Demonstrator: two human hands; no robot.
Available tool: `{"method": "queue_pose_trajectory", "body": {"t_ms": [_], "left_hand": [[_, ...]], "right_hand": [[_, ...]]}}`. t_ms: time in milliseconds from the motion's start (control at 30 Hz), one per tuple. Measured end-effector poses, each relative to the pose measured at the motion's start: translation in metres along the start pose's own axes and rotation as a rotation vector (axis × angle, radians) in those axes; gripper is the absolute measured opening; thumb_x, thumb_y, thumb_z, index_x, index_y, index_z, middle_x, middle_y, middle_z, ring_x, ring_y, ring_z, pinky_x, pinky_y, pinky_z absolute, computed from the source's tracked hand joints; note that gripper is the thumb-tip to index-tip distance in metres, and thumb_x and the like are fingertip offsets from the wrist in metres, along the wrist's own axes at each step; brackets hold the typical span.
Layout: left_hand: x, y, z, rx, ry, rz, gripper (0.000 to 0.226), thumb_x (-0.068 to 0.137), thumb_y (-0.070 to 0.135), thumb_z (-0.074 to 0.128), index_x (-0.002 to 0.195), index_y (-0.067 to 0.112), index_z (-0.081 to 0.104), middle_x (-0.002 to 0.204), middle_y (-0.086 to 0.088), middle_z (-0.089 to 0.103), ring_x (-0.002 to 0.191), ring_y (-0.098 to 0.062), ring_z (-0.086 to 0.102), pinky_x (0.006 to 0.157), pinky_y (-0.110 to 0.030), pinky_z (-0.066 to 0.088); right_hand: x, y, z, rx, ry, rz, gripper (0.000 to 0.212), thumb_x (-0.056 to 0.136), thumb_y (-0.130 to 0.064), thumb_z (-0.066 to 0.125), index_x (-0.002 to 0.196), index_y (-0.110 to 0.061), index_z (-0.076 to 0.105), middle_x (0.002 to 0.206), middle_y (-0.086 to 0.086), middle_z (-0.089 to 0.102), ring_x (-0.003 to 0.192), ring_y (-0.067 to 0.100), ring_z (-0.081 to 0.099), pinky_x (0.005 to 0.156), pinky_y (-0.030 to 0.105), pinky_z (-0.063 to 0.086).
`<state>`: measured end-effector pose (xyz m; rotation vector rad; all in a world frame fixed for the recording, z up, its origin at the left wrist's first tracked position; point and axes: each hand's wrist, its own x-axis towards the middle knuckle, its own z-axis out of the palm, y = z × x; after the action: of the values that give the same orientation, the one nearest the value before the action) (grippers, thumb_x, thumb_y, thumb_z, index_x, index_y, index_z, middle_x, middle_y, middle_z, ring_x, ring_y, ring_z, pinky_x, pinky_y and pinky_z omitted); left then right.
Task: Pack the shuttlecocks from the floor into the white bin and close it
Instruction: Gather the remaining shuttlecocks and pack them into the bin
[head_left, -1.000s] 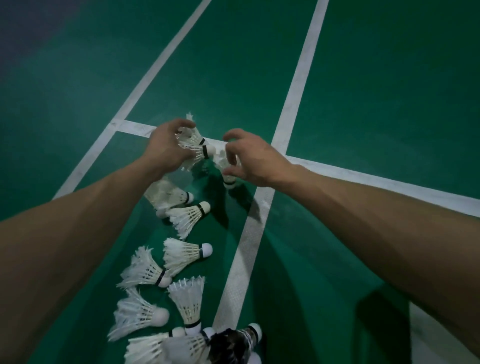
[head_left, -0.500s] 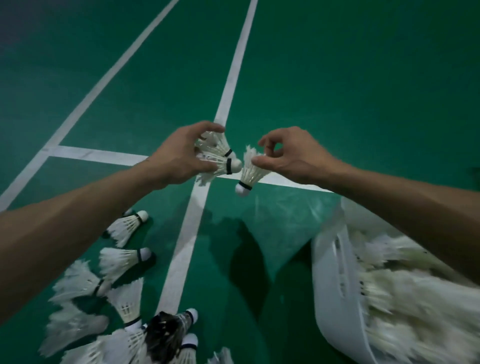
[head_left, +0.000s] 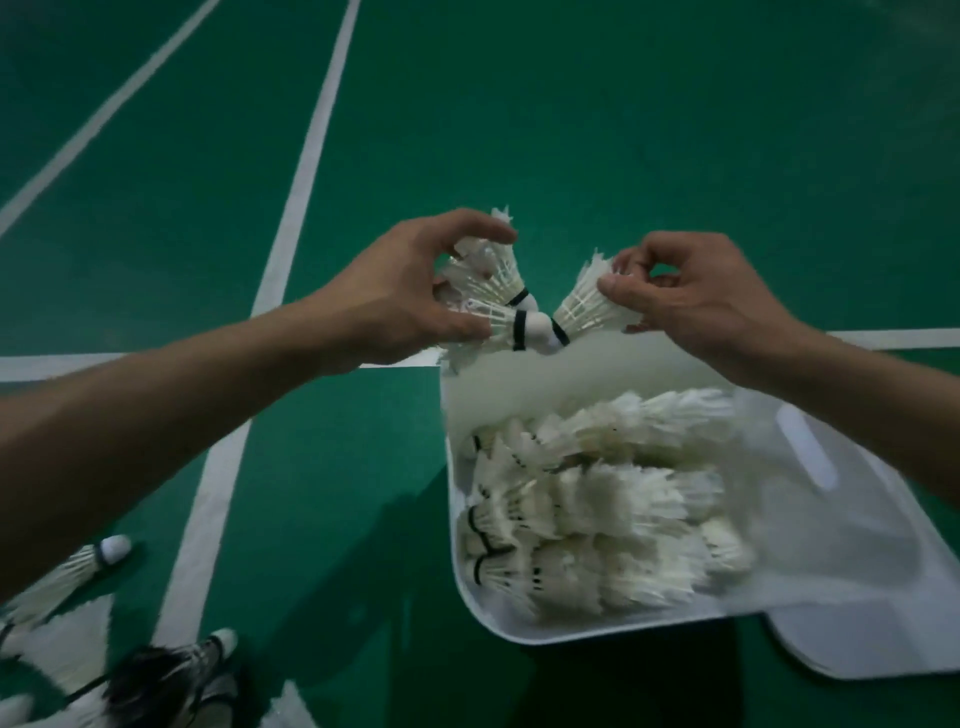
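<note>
While both hands hover at white bin (head_left: 467, 613) far edge for drop, left hand (head_left: 400, 301) clutches two shuttlecocks (head_left: 493, 291), right hand (head_left: 696, 301) pinches one shuttlecock (head_left: 587, 306).

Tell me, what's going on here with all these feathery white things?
A person is gathering shuttlecocks off a green court floor into a white bin. The left hand grips two shuttlecocks, and the right hand pinches one shuttlecock by its feathers, both near the bin's far edge. The bin is open and already holds rows of packed shuttlecocks. More loose shuttlecocks lie on the floor at lower left, so the job isn't done.
</note>
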<state>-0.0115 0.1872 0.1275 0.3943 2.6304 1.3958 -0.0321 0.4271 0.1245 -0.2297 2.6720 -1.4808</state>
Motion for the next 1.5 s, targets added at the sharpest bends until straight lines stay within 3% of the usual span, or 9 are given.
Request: {"method": "queue_pose_trajectory", "body": {"t_ms": [133,333,467,700,800,933,1100,1333,1500], "left_hand": [[0.012,0.02,0.056,0.156,-0.169,0.028,0.067,0.073,0.016,0.079,0.128,0.041,0.05,0.139,0.006,0.047,0.097,-0.008,0.059,0.093,-0.031,0.049],[0.032,0.037,0.11,0.387,-0.415,0.104,0.063,0.079,0.019,0.074,0.132,0.04,0.046,0.14,0.009,0.045,0.101,-0.002,0.043,0.072,-0.016,0.032],[0.04,0.039,0.125,0.423,-0.474,0.103,0.063,0.079,0.02,0.074,0.133,0.036,0.047,0.14,0.006,0.046,0.109,-0.005,0.042,0.085,-0.021,0.031],[0.036,0.025,0.129,0.44,-0.496,0.034,0.062,0.079,0.017,0.074,0.131,0.038,0.046,0.139,0.003,0.046,0.104,-0.008,0.044,0.084,-0.027,0.035],[0.033,0.022,0.125,0.445,-0.483,0.029,0.062,0.079,0.018,0.074,0.131,0.039,0.046,0.139,0.003,0.046,0.107,-0.008,0.043,0.086,-0.026,0.035],[0.031,0.02,0.12,0.438,-0.465,0.024,0.062,0.079,0.018,0.075,0.13,0.039,0.046,0.139,0.003,0.047,0.105,-0.009,0.046,0.085,-0.026,0.036],[0.028,0.014,0.113,0.418,-0.443,0.017,0.062,0.079,0.017,0.075,0.13,0.039,0.047,0.14,0.004,0.046,0.104,-0.008,0.045,0.086,-0.025,0.035],[0.031,0.009,0.111,0.377,-0.421,0.011,0.065,0.079,0.014,0.074,0.132,0.039,0.046,0.139,0.004,0.046,0.101,-0.008,0.047,0.083,-0.025,0.035],[0.035,0.016,0.114,0.344,-0.416,0.068,0.067,0.079,0.012,0.074,0.133,0.04,0.045,0.138,0.007,0.047,0.103,-0.008,0.049,0.075,-0.018,0.038]], "right_hand": [[-0.034,0.035,-0.023,-0.081,0.023,0.116,0.034,0.081,-0.031,0.072,0.068,-0.01,0.051,0.108,0.009,0.069,0.094,0.02,0.07,0.085,0.052,0.055],[-0.068,0.085,-0.051,-0.306,0.051,0.236,0.035,0.078,-0.042,0.073,0.063,-0.017,0.053,0.1,0.0,0.07,0.087,0.015,0.068,0.081,0.044,0.055],[-0.085,0.104,-0.065,-0.409,0.106,0.298,0.032,0.081,-0.036,0.073,0.064,-0.015,0.055,0.09,-0.002,0.069,0.083,0.014,0.065,0.066,0.027,0.045],[-0.095,0.105,-0.054,-0.569,0.041,0.257,0.029,0.083,-0.031,0.07,0.066,-0.012,0.057,0.079,0.002,0.065,0.082,0.018,0.061,0.057,0.022,0.039],[-0.1,0.11,-0.042,-0.462,-0.003,0.374,0.031,0.083,-0.034,0.071,0.067,-0.012,0.056,0.078,0.003,0.066,0.073,0.018,0.061,0.06,0.027,0.046],[-0.1,0.116,-0.024,0.038,-0.048,0.578,0.029,0.082,-0.023,0.074,0.071,-0.009,0.052,0.072,0.012,0.051,0.072,0.023,0.055,0.079,0.051,0.057],[-0.095,0.116,-0.018,0.287,-0.17,0.779,0.005,0.088,-0.004,0.065,0.089,-0.005,0.06,0.091,0.011,0.057,0.085,0.023,0.056,0.088,0.041,0.056],[-0.088,0.125,-0.006,0.289,-0.238,0.758,0.004,0.092,-0.005,0.059,0.089,-0.003,0.058,0.091,0.01,0.055,0.085,0.021,0.063,0.084,0.033,0.057],[-0.084,0.118,-0.025,-0.072,-0.337,0.586,0.025,0.087,-0.017,0.069,0.11,-0.007,0.063,0.104,0.011,0.067,0.089,0.021,0.067,0.076,0.031,0.058]]}}
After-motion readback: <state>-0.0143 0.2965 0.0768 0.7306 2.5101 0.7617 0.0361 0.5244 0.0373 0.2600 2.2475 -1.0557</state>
